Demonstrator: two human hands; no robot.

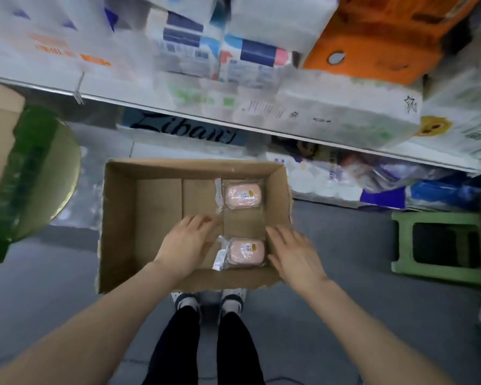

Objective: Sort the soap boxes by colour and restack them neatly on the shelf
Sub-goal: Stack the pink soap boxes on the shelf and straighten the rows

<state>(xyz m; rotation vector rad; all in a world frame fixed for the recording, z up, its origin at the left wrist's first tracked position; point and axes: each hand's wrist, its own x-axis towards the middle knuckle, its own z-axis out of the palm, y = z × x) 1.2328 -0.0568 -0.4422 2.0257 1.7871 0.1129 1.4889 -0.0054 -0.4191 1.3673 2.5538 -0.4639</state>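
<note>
At centre frame the cardboard box [117,218] holds just two pink ones, the farther soap box [243,195] and the nearer soap box [246,252], which the left hand [190,240] and right hand [292,254] flank, fingers straight, gripping nothing, so both apparently still await the shelf [178,113] above.
</note>
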